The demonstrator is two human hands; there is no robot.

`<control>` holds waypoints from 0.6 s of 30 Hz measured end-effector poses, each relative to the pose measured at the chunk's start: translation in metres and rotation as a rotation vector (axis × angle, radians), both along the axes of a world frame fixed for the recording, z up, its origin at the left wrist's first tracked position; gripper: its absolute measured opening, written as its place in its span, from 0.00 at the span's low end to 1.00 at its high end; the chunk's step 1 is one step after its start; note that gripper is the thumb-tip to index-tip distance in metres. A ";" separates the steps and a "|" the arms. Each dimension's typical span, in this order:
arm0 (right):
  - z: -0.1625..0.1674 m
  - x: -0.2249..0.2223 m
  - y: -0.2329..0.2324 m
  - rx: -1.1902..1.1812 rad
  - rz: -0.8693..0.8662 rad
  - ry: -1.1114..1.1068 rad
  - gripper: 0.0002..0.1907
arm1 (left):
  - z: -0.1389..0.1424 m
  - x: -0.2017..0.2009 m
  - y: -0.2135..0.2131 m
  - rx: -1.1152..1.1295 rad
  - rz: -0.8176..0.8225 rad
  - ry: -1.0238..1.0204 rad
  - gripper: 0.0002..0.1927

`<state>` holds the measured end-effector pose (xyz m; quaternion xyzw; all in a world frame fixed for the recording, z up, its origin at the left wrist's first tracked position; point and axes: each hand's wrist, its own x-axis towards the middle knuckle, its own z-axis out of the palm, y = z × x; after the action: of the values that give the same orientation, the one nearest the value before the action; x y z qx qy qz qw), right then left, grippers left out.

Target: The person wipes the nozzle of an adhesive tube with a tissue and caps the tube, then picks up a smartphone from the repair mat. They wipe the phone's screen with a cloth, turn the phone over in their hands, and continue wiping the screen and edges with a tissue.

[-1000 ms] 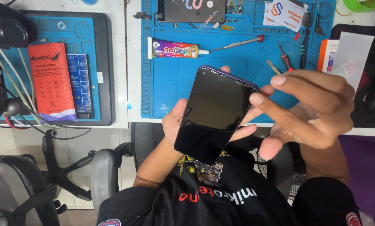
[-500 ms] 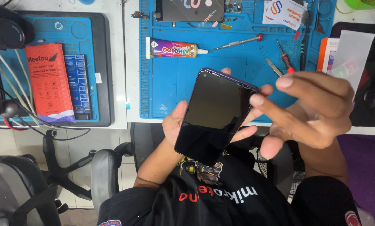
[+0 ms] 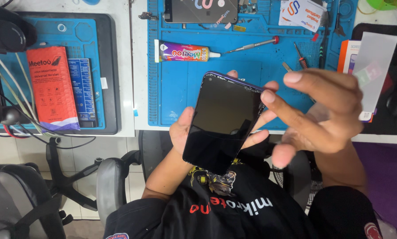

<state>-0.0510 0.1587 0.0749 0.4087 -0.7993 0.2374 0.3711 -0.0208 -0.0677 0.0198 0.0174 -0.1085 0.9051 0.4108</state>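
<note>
Here, the left hand (image 3: 185, 132) cradles a dark smartphone (image 3: 225, 119) from behind, fingers wrapped around both long edges, screen facing up and unlit. The phone is held above the lap, its top end reaching over the front edge of a blue work mat (image 3: 181, 88). The right hand (image 3: 322, 115) is open and holds nothing; its index fingertip rests on the phone's upper right edge, the other fingers spread loosely above.

Compared with a second ago, little has moved: the phone stays at the same tilt in the same grasp, and the right hand has only drifted slightly, its fingertip keeping to that edge. The work looks paused on close checking of the screen's border rather than moving on.

Beyond the hands, a glue tube (image 3: 185, 52) and a thin screwdriver (image 3: 251, 44) lie on the mat, with a second phone (image 3: 200, 11) cut off at the top. To the left sits an orange packet (image 3: 52, 88).

The phone's back and the left palm are hidden. Whether the screen sits flush with its frame is too fine to tell.
</note>
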 end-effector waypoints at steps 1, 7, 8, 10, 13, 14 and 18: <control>-0.003 0.003 -0.003 0.005 -0.022 0.004 0.42 | -0.001 0.000 0.000 -0.003 0.005 -0.003 0.44; -0.008 0.022 -0.012 0.039 0.007 -0.111 0.39 | -0.003 -0.002 -0.001 0.032 0.032 -0.020 0.40; -0.009 0.023 -0.012 0.041 0.016 -0.125 0.38 | -0.003 -0.003 -0.001 0.050 0.032 -0.009 0.39; -0.009 0.022 -0.010 0.013 0.051 -0.137 0.39 | -0.002 -0.003 -0.002 0.073 0.026 -0.009 0.37; -0.007 0.012 -0.002 0.054 -0.018 -0.004 0.41 | 0.000 -0.002 -0.003 0.064 0.000 -0.036 0.38; -0.005 0.007 0.002 0.083 -0.058 0.070 0.43 | 0.001 -0.002 -0.003 0.047 -0.007 -0.032 0.39; 0.004 -0.009 0.011 0.092 -0.040 0.059 0.45 | 0.002 0.001 -0.003 0.008 -0.005 -0.090 0.43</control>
<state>-0.0602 0.1697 0.0786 0.4161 -0.8060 0.1810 0.3800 -0.0202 -0.0707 0.0222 -0.0220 -0.1306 0.9035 0.4077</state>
